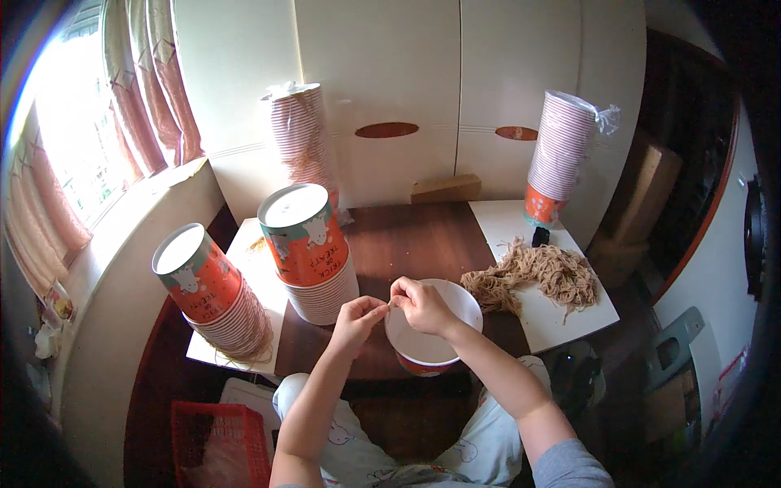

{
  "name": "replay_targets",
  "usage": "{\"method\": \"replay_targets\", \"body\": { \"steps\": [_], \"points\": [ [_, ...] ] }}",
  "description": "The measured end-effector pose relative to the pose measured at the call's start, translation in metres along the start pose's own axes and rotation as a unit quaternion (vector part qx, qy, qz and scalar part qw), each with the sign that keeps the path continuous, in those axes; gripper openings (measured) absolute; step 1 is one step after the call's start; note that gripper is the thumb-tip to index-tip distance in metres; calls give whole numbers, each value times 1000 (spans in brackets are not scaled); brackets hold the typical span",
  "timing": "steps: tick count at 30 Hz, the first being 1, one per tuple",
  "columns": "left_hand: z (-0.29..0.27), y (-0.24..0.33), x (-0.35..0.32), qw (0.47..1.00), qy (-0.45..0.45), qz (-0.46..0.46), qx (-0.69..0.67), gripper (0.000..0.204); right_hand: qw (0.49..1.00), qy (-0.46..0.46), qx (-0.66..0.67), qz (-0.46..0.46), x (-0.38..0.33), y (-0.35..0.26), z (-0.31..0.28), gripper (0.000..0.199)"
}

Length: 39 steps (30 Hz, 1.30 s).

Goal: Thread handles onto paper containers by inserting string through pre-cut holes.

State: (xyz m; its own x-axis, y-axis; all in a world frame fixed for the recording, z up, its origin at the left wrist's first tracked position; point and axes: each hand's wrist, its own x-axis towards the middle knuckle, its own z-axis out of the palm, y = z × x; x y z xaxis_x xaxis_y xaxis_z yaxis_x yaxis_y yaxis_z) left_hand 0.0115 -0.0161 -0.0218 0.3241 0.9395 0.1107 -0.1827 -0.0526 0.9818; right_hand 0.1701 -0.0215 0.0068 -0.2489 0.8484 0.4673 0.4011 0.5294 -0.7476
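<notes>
An upright paper bucket with a white inside and an orange outside stands near the table's front edge. Over its left rim, my left hand and my right hand meet with thumbs and fingers pinched together. Between the fingertips there may be a small tan bit, too small to name. Part of the bucket's rim is hidden behind my right hand and forearm. To the right of the bucket lies a loose heap of tan cords, its left end close to the bucket.
Nested upside-down buckets form one stack on the table and a leaning stack farther left. Plastic-wrapped bucket stacks rise at the back left and back right. A red basket sits low at the left; cabinet doors stand behind.
</notes>
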Motion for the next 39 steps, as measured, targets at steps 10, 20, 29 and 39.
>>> {"method": "replay_targets", "body": {
  "steps": [10,20,29,39],
  "points": [
    [2,3,1,995,13,62,75,10,997,17,72,28,2,4,4,3],
    [-1,12,-1,926,78,257,266,16,996,-35,73,34,6,-18,-5,7],
    [1,20,-2,886,68,321,327,12,1000,6,9,-2,6,-32,-9,11],
    [-6,10,11,934,-24,257,246,11,999,32,-8,23,8,-28,-1,15]
  ]
}}
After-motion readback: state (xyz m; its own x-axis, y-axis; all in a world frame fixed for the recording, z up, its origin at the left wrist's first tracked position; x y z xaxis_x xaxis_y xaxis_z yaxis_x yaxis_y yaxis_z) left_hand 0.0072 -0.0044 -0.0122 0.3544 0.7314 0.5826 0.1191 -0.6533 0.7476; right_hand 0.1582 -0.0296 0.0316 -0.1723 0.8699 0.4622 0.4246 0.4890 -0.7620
